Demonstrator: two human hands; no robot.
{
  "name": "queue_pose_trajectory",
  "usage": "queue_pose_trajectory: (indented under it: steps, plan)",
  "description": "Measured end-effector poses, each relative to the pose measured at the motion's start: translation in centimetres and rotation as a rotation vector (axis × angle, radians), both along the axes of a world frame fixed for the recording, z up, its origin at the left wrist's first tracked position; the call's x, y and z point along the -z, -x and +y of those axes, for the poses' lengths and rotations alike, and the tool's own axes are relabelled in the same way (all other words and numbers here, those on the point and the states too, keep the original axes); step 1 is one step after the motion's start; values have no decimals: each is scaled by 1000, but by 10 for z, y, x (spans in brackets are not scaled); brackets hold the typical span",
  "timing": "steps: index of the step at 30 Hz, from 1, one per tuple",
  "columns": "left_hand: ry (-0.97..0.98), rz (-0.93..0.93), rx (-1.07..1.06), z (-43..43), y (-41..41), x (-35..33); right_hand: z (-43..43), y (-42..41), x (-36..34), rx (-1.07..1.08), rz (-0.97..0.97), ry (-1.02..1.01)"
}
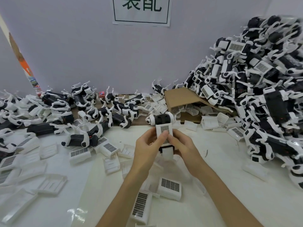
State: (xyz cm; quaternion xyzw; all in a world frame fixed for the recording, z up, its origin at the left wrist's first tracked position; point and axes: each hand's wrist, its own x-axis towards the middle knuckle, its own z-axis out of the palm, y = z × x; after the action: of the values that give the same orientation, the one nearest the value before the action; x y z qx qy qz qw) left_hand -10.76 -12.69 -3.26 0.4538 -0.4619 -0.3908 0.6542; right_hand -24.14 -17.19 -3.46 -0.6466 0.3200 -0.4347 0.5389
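Dead centre, raised off the tabletop (229, 185): dog (161, 119), with cover (164, 130) laid on its body, grille side up. Left grip (147, 145) curled round from 9 o'clock, thumb pinching down on the grille. Right grip (183, 145) wrapped in from 3 o'clock, thumb meeting the other on that same cover. Pinching on either side, no spread fingers anywhere.

Looks like the snap-on step. So, the risks.

- **Uneven thumb pressure:** likely to seat one edge and leave the other proud, or to bend a clip. Can't tell whether the edges line up, hidden as they are under the thumbs.
- **Too hard a squeeze:** could crack the thin white plastic.
- **Too loose a hold at the 6 o'clock end:** could let the dog slip and drop among the spare covers (169, 188) lying just below, between the forearms, and scatter them.

Worth watching as well: the heap (262, 82) at 2 o'clock, steep and near. One nudge from the right elbow, and probably a slide of dogs across the working spot.
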Motion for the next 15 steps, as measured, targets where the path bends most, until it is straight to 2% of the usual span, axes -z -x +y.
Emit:
queue_pose_trajectory:
  steps: [3, 8, 15]
  plan:
    - [1, 24, -6, 0, -6, 2, 3, -3, 1, 22, 78, 72]
    - [28, 0, -3, 1, -4, 4, 6, -2, 1, 74, 91, 243]
    - [54, -25, -9, 1, -4, 4, 8, -6, 4, 96, 132, 297]
